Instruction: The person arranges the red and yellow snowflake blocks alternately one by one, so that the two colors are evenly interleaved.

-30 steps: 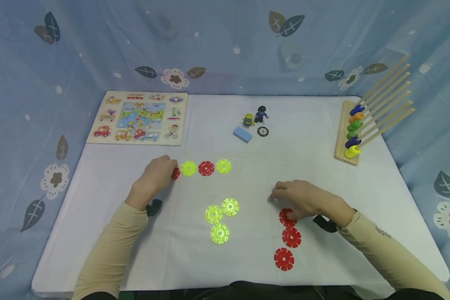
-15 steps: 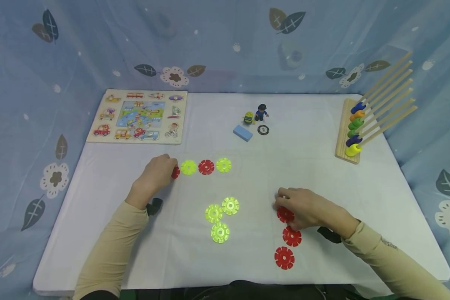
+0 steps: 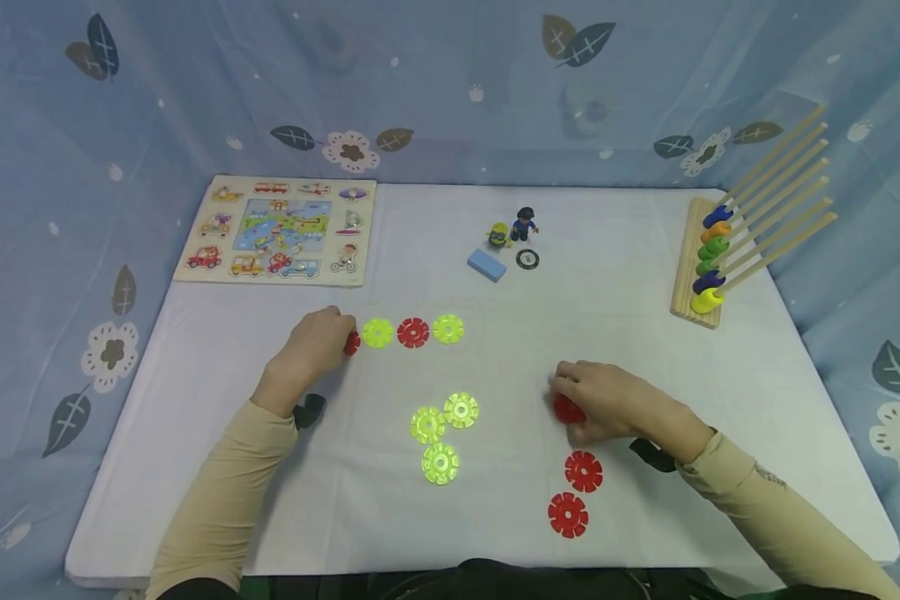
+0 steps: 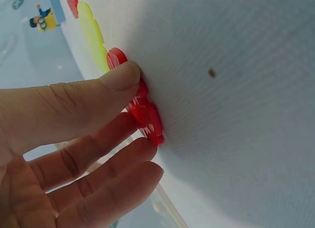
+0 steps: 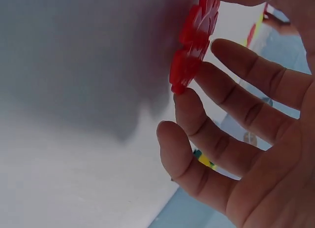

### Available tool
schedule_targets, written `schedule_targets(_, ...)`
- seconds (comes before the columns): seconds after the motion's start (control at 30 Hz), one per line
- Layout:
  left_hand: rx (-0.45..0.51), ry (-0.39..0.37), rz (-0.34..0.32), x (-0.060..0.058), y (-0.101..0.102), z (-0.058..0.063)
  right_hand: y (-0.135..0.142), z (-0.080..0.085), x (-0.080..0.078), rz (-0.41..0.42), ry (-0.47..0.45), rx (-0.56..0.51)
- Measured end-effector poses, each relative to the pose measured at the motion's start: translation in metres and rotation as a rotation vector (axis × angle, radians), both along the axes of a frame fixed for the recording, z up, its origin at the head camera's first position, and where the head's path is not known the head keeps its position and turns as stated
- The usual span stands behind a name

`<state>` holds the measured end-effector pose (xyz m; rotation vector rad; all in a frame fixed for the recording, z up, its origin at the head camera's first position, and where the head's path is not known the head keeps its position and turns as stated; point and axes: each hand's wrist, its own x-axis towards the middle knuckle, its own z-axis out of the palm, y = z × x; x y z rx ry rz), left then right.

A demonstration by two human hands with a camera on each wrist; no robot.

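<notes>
My left hand [image 3: 309, 350] pinches a red interlocking disc [image 3: 352, 343] at the left end of a row. To its right lie a lime disc [image 3: 378, 333], a red disc [image 3: 413, 332] and another lime disc [image 3: 448, 328]. In the left wrist view, thumb and fingertips touch the edges of the held red disc [image 4: 147, 117]. On the right, my right hand [image 3: 611, 402] grips a second red disc [image 5: 194, 46] by its rim, tilted in the right wrist view. Two more red discs [image 3: 583, 472] [image 3: 568, 515] lie nearer the table's front edge.
Three lime discs [image 3: 440, 463] cluster mid-table between the hands. Farther back are a blue block [image 3: 487, 265], a black-and-white round piece [image 3: 527, 259] and two toy figures [image 3: 523, 225]. A picture puzzle board [image 3: 277, 232] is back left; a bead peg stand [image 3: 696, 262] rises at right.
The right hand has taken hold of the topmost red disc and moved it slightly away from the two below. The left hand keeps its place on its red disc.
</notes>
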<state>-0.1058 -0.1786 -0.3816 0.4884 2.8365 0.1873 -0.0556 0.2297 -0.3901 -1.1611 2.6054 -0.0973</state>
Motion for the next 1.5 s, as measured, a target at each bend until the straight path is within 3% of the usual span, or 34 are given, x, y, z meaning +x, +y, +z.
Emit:
schedule_targets(0.37,0.005,0.019,-0.008,-0.001,-0.002,-0.002,-0.037,0.005,-0.058,-0.005,0.013,-0.032)
schedule_targets(0.73,0.003,-0.01,0.008,0.001,-0.003,-0.003,-0.083,-0.001,-0.097,-0.012,-0.058,-0.021)
schedule_targets(0.97,0.0,-0.027,0.011,0.0,-0.001,-0.001,-0.098,-0.003,-0.107,-0.01,-0.072,0.003)
schedule_targets(1.5,-0.006,0.03,-0.013,0.0,-0.001,0.0,-0.105,-0.004,-0.11,0.004,-0.067,-0.052)
